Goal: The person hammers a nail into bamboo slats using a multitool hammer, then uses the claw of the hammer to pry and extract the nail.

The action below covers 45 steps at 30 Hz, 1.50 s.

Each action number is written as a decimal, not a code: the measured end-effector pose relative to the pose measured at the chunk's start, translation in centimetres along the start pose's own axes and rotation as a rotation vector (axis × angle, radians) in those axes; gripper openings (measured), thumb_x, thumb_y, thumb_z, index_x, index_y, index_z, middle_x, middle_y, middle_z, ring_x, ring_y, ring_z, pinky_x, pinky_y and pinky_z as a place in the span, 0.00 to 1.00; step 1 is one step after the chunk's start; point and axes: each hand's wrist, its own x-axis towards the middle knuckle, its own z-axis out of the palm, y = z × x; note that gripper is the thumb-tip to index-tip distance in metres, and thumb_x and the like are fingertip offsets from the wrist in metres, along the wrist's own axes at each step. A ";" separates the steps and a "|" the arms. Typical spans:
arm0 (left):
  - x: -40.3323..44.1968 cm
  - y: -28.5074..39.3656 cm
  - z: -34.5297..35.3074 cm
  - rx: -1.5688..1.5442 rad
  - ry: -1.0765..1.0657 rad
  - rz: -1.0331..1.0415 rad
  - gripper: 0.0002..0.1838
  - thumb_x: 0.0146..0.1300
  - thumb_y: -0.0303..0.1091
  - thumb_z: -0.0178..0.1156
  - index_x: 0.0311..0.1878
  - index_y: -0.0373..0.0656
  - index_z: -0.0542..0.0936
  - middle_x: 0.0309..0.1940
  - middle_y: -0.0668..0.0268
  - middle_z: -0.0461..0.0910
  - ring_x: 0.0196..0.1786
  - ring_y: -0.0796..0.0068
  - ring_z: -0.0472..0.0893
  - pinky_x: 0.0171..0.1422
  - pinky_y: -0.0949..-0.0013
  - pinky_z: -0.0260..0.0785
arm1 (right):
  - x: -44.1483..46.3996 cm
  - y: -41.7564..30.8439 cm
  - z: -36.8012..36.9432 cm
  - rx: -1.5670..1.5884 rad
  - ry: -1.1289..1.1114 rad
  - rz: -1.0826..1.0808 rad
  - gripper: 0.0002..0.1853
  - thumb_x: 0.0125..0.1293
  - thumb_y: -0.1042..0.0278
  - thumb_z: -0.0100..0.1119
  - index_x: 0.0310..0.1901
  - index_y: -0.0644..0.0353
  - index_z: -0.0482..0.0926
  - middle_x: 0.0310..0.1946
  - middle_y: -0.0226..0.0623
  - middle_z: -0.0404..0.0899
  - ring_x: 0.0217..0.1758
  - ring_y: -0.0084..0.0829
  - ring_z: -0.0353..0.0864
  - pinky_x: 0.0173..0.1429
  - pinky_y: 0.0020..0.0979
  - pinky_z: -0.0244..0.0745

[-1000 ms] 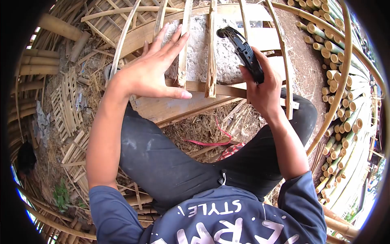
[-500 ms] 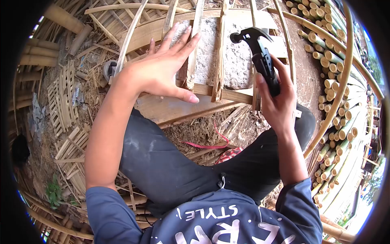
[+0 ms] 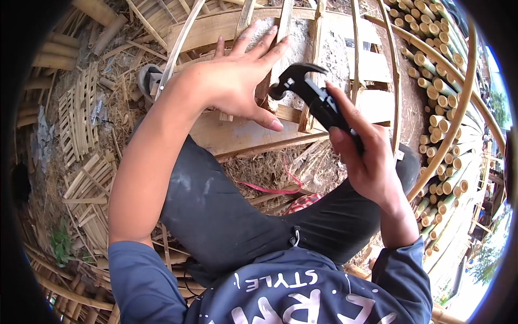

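A black claw hammer is gripped by its handle in my right hand. Its head lies close to the near end of one bamboo strip, though I cannot tell whether they touch. My left hand is spread over the left part of the slatted bamboo frame, thumb pointing right and fingertips reaching the strips. Beneath the strips sits a rough grey stone block. A wooden board lies along the frame's near side, in front of my crossed legs.
Cut bamboo poles are stacked on the right, with a long curved pole before them. Woven bamboo pieces and scraps lie at left. A pink ribbon rests on the shavings between my legs.
The hammer has swung left and down toward the strip beside my left hand. The frame and my left hand appear slightly farther right in view.
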 end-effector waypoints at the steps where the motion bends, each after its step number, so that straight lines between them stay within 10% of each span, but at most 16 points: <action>1: 0.1 -0.2 0.2 0.012 0.009 0.001 0.78 0.42 0.77 0.74 0.86 0.48 0.40 0.87 0.50 0.34 0.87 0.45 0.27 0.86 0.32 0.32 | 0.0 -0.4 -0.3 0.036 0.037 0.022 0.30 0.83 0.64 0.50 0.81 0.59 0.59 0.32 0.29 0.79 0.25 0.13 0.69 0.29 0.17 0.64; 5: 0.0 0.0 0.2 0.002 -0.020 -0.015 0.80 0.41 0.78 0.74 0.86 0.48 0.39 0.87 0.51 0.35 0.87 0.46 0.27 0.87 0.33 0.31 | -0.6 -0.7 1.6 0.089 0.397 0.075 0.30 0.83 0.63 0.49 0.82 0.58 0.58 0.31 0.29 0.79 0.24 0.13 0.70 0.28 0.17 0.64; 8: 0.0 0.0 0.3 0.007 0.014 -0.031 0.80 0.40 0.77 0.75 0.87 0.51 0.39 0.87 0.52 0.35 0.87 0.46 0.27 0.87 0.33 0.32 | -0.5 0.0 0.6 -0.088 0.047 -0.008 0.28 0.82 0.66 0.51 0.80 0.60 0.63 0.33 0.34 0.81 0.26 0.15 0.73 0.30 0.20 0.67; 13: 0.1 0.0 0.5 -0.037 0.018 -0.015 0.79 0.41 0.73 0.78 0.87 0.54 0.38 0.87 0.53 0.36 0.87 0.46 0.29 0.86 0.32 0.34 | -0.7 -0.8 2.0 0.189 0.464 0.040 0.29 0.83 0.63 0.50 0.81 0.59 0.60 0.34 0.34 0.81 0.24 0.14 0.71 0.27 0.16 0.64; 17: 0.3 0.2 0.3 -0.038 0.014 -0.027 0.80 0.39 0.71 0.79 0.87 0.55 0.38 0.87 0.53 0.36 0.88 0.47 0.29 0.87 0.32 0.35 | -0.8 -1.0 0.0 0.052 0.012 0.139 0.28 0.82 0.68 0.52 0.80 0.59 0.64 0.31 0.30 0.81 0.26 0.13 0.73 0.29 0.16 0.64; 21: 0.1 0.1 0.7 -0.053 0.037 -0.019 0.79 0.40 0.70 0.80 0.87 0.55 0.37 0.87 0.52 0.37 0.88 0.47 0.29 0.87 0.33 0.34 | -0.8 -0.5 1.6 0.277 0.525 0.041 0.28 0.83 0.66 0.50 0.81 0.53 0.62 0.36 0.35 0.82 0.23 0.13 0.70 0.23 0.18 0.60; 25: 0.6 -0.5 1.1 -0.114 0.039 0.030 0.79 0.39 0.71 0.79 0.87 0.57 0.39 0.87 0.54 0.37 0.88 0.48 0.29 0.87 0.32 0.32 | -1.5 -0.7 0.9 0.056 0.050 0.119 0.28 0.83 0.70 0.49 0.81 0.54 0.62 0.42 0.37 0.84 0.24 0.14 0.70 0.30 0.16 0.66; 27: 0.4 -1.1 1.8 -0.070 0.113 0.050 0.78 0.39 0.73 0.78 0.87 0.58 0.41 0.87 0.54 0.38 0.88 0.49 0.31 0.86 0.31 0.31 | -1.6 -0.5 1.0 0.175 0.268 0.060 0.29 0.83 0.70 0.48 0.82 0.53 0.58 0.38 0.35 0.82 0.23 0.14 0.69 0.28 0.17 0.65; 29: -1.2 1.5 -0.7 -0.097 0.079 0.059 0.71 0.52 0.73 0.70 0.83 0.35 0.43 0.84 0.40 0.41 0.87 0.43 0.37 0.87 0.40 0.40 | -1.7 -0.2 2.1 0.279 0.400 -0.019 0.31 0.83 0.71 0.47 0.84 0.53 0.54 0.34 0.33 0.79 0.23 0.14 0.69 0.25 0.18 0.64; 32: 0.4 0.5 -2.6 -0.130 -0.262 0.053 0.84 0.46 0.82 0.69 0.82 0.30 0.31 0.84 0.35 0.31 0.86 0.41 0.25 0.88 0.44 0.41 | -1.6 -0.6 1.0 0.034 0.193 0.018 0.28 0.82 0.70 0.49 0.80 0.59 0.61 0.29 0.31 0.79 0.22 0.17 0.72 0.28 0.21 0.67; 36: 0.2 0.5 -1.8 -0.040 -0.194 0.044 0.83 0.47 0.81 0.69 0.83 0.30 0.32 0.84 0.34 0.32 0.86 0.41 0.26 0.88 0.44 0.42 | -1.7 -2.0 1.5 0.214 0.468 0.100 0.31 0.84 0.65 0.46 0.83 0.59 0.53 0.25 0.27 0.76 0.21 0.16 0.70 0.26 0.20 0.63; 40: 0.0 -0.1 -2.0 -0.067 -0.157 0.092 0.83 0.46 0.82 0.69 0.83 0.30 0.32 0.84 0.35 0.32 0.86 0.41 0.26 0.87 0.42 0.41 | -1.7 -0.9 1.6 -0.110 0.107 -0.027 0.28 0.82 0.70 0.46 0.81 0.58 0.60 0.28 0.30 0.78 0.22 0.16 0.71 0.28 0.20 0.65; 45: 0.6 -0.3 -1.7 -0.059 -0.210 0.059 0.83 0.46 0.82 0.68 0.83 0.29 0.33 0.84 0.34 0.33 0.86 0.41 0.25 0.87 0.44 0.42 | -2.7 -0.8 3.0 -0.003 0.480 0.024 0.29 0.83 0.67 0.48 0.82 0.56 0.59 0.36 0.36 0.80 0.21 0.17 0.70 0.23 0.20 0.64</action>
